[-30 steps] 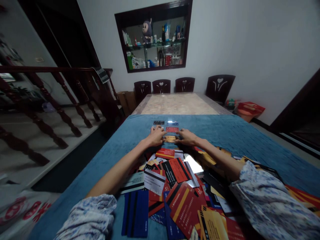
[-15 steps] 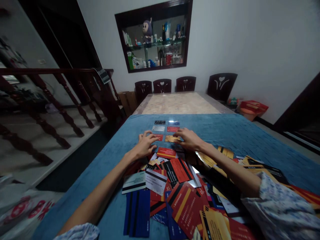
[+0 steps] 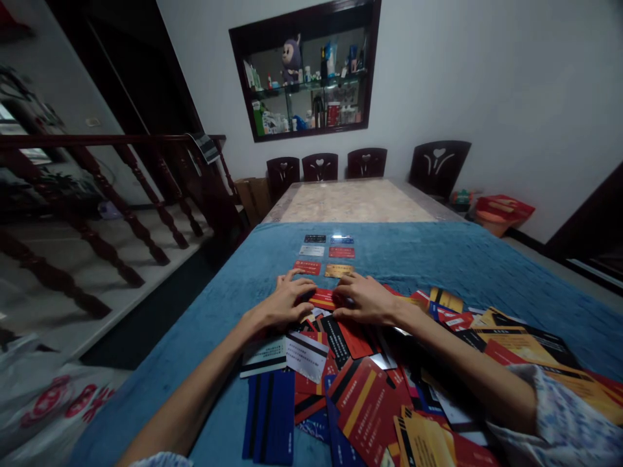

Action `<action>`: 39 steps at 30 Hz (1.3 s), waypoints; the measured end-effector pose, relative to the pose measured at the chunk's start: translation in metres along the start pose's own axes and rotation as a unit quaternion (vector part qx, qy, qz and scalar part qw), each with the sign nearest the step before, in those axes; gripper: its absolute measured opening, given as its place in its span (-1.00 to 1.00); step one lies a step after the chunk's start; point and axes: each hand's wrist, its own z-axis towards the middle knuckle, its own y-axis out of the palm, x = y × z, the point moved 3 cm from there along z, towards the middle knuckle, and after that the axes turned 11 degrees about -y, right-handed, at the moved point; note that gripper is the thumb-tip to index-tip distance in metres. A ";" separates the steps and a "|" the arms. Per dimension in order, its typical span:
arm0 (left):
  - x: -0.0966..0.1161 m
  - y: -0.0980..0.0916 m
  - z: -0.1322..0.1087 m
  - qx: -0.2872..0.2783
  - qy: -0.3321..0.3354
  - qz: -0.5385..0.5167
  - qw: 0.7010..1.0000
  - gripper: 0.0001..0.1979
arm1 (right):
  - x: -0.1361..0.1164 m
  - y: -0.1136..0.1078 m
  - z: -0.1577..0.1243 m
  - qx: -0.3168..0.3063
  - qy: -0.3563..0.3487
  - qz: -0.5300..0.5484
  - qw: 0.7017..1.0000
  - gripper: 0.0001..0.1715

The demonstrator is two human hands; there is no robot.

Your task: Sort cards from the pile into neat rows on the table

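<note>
Left hand: I see the left hand [image 3: 291, 299] at the left end of one banded red card [image 3: 322, 299], fingers bent and spread; whether it pinches the card, I cannot tell.
Right hand: the right hand [image 3: 365, 299] is at the card's right end, fingers curled inward; I cannot tell its grip either.
Gap: the two hands are apart, the banded red card between them at the far edge of the pile.
Sleeves: two, both floral; the right sleeve [image 3: 559, 415] shows more than the left.
Laid-out cards: beyond the hands I count six, in two columns of three. Left column, far to near: one black card [image 3: 315, 239], one silver card [image 3: 312, 251], one near red card [image 3: 307, 267]. Right column: one blue card [image 3: 342, 239], one middle red card [image 3: 342, 252], one gold card [image 3: 339, 270].
Pile: too much overlap for me to count it. On its near left I pick out one pale green card [image 3: 264, 355] and one white card [image 3: 307, 357], with striped blue cards [image 3: 270, 418] nearer; more gold and red ones spread right.
Surface: a blue cloth [image 3: 233, 279] covers the near part of the surface [image 3: 360, 201]; the far part is bare.
Far side: four dark chairs [image 3: 440, 168], and one plush toy [image 3: 291, 59] in a wall niche [image 3: 302, 137].
Right floor: one red bag [image 3: 503, 207].
</note>
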 end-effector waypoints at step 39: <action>-0.020 0.003 0.007 0.088 0.001 -0.164 0.983 -0.74 | 0.018 0.021 0.006 0.175 0.021 0.122 0.977 -0.74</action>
